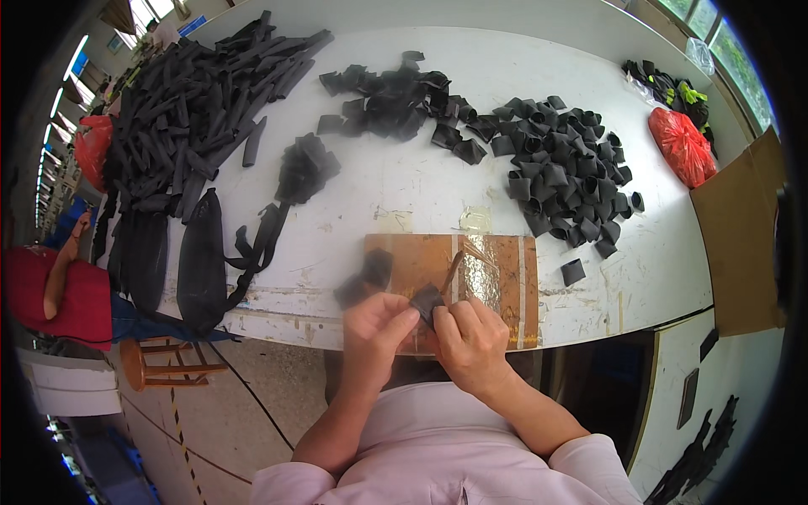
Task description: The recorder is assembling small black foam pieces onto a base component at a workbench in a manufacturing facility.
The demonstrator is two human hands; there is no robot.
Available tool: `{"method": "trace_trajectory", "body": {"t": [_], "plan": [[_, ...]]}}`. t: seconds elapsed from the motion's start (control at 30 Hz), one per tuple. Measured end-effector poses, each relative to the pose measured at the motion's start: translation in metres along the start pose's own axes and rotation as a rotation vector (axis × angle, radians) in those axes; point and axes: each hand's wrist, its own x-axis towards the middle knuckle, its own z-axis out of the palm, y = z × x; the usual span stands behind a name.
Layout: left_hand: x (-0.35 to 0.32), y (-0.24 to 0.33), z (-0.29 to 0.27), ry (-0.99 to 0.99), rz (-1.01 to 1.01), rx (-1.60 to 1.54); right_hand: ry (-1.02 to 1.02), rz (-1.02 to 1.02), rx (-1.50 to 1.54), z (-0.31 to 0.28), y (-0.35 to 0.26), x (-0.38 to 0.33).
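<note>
Nearest to me, my 2 hands meet over the near edge of the white surface (404,189). My left hand (376,324) and right hand (471,337) both pinch 1 small black fabric piece (427,300), each grip closed on it from its own side, so the piece is held up just above a brown board (497,282) taped to the surface.

I judge the piece could slip: it is small, limp, and caught only at its edges by fingertips. Because it hangs right at the surface's near edge, a drop could send it to the floor rather than the board.

Just left of my hands, 2 blurred black pieces (364,278) lie on the board; a stray elbow could knock them off.

Farther right sits a heap of short black loops (566,181); far left, a large pile of long black strips (189,109). A red bag (683,147) rests at the far right.
</note>
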Motion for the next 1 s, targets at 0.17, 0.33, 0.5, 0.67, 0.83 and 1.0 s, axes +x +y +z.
{"method": "trace_trajectory", "body": {"t": [0.17, 0.33, 0.5, 0.67, 0.83, 1.0], "plan": [[0.0, 0.001, 0.003, -0.036, 0.047, 0.022, -0.011, 0.205, 0.299, -0.013, -0.004, 0.007], [-0.007, -0.005, 0.002, -0.139, 0.382, 0.378, -0.058, 0.286, 0.603, -0.021, 0.004, 0.006], [-0.005, -0.03, 0.017, 0.141, 0.593, 0.564, 0.065, 0.057, 0.293, -0.009, 0.001, 0.007], [-0.001, -0.001, 0.014, -0.007, 0.068, -0.241, 0.041, 0.232, 0.173, -0.004, 0.006, 0.003], [0.0, 0.008, 0.003, -0.419, -0.085, -0.448, -0.071, 0.823, 1.573, -0.023, 0.007, 0.009], [-0.006, -0.001, 0.03, 0.115, 0.599, 0.254, -0.247, 1.045, 2.234, -0.019, 0.012, 0.003]]}}
